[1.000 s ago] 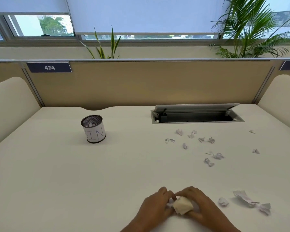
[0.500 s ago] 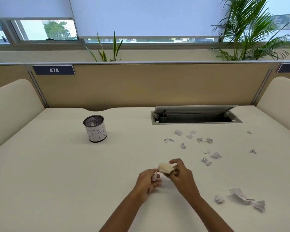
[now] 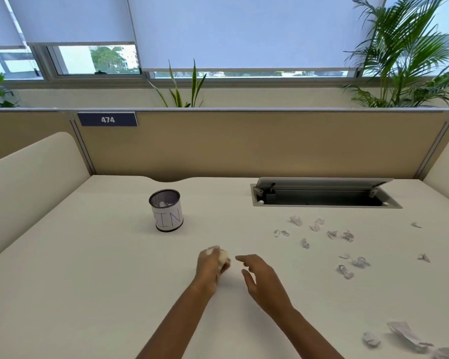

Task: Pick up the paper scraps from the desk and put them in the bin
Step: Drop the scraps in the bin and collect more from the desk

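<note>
Head view: left hand (image 3: 211, 265) grips a crumpled paper wad (image 3: 223, 256); right hand (image 3: 263, 278) relaxed, fingers spread.

Only one view: a wide-angle camera on the person's head, looking forward and down, close over the desk (image 3: 88, 281); the partition (image 3: 244, 143) crosses mid-frame, the window (image 3: 73, 59) fills the top.

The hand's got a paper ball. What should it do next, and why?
Probably carry it forward and left to the bin and drop it in. The left hand grips the paper ball, the bin stands open just beyond it, and the right hand holds nothing.
</note>
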### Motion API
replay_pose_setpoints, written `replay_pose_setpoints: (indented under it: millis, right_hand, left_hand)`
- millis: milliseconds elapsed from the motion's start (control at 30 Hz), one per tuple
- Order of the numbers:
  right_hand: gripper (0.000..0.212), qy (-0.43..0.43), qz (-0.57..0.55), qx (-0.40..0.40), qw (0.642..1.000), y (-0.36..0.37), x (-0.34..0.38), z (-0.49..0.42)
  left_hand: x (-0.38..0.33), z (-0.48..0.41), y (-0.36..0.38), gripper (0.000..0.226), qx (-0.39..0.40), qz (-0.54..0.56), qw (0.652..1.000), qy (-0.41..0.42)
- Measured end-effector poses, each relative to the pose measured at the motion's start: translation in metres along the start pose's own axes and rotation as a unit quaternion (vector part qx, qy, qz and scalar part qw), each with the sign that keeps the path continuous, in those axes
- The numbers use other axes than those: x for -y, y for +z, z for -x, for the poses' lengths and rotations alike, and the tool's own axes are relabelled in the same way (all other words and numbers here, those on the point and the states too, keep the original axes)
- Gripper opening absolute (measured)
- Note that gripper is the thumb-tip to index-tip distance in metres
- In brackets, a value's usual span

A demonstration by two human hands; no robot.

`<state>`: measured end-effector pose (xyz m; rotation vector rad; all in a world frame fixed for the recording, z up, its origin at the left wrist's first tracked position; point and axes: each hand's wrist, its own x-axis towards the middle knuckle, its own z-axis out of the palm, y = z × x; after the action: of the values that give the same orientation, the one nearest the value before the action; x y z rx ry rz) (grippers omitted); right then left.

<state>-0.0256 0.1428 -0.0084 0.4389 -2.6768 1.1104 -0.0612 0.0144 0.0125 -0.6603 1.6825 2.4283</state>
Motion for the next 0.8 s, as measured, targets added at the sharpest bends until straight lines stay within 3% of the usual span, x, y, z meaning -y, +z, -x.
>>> replay_pose_setpoints:
  millis: [67,133,233,300,433,533,633,700,733,800]
  right_hand:
    - [0.035,0.031,0.020,0.004,0.999,0.008,-0.008,-0.003]
    - [0.040,0.056,0.064,0.044,0.995,0.018,-0.020,-0.005]
    - [0.042,0.052,0.119,0.071,0.989,0.033,-0.033,-0.006]
    - [0.040,0.045,0.132,0.034,0.990,0.039,-0.037,-0.005]
    - [0.044,0.024,0.174,-0.045,0.983,0.045,-0.038,-0.005]
    - [0.045,0.039,0.196,-0.044,0.979,0.044,-0.038,-0.009]
    - [0.014,0.009,0.210,-0.048,0.976,0.038,-0.033,-0.011]
    - [0.052,0.008,0.214,-0.031,0.976,0.040,-0.035,-0.010]
    - [0.069,-0.007,0.226,-0.064,0.972,0.042,-0.034,-0.010]
    - [0.081,-0.012,0.220,-0.082,0.972,0.041,-0.030,-0.009]
  left_hand:
    - [-0.019,-0.013,-0.009,0.012,-0.075,-0.068,0.991,0.086]
    - [-0.041,-0.024,-0.020,0.020,-0.130,-0.131,0.968,0.172]
    - [-0.073,-0.040,-0.034,0.022,-0.178,-0.253,0.904,0.295]
    - [-0.092,-0.051,-0.039,0.022,-0.195,-0.309,0.869,0.334]
    - [-0.118,-0.076,-0.042,0.027,-0.210,-0.388,0.819,0.366]
    - [-0.128,-0.095,-0.045,0.032,-0.210,-0.442,0.789,0.372]
    - [-0.130,-0.109,-0.046,0.034,-0.203,-0.459,0.784,0.364]
    - [-0.127,-0.121,-0.046,0.035,-0.196,-0.492,0.775,0.346]
    - [-0.124,-0.126,-0.046,0.036,-0.191,-0.504,0.776,0.328]
    - [-0.118,-0.135,-0.049,0.040,-0.192,-0.551,0.757,0.295]
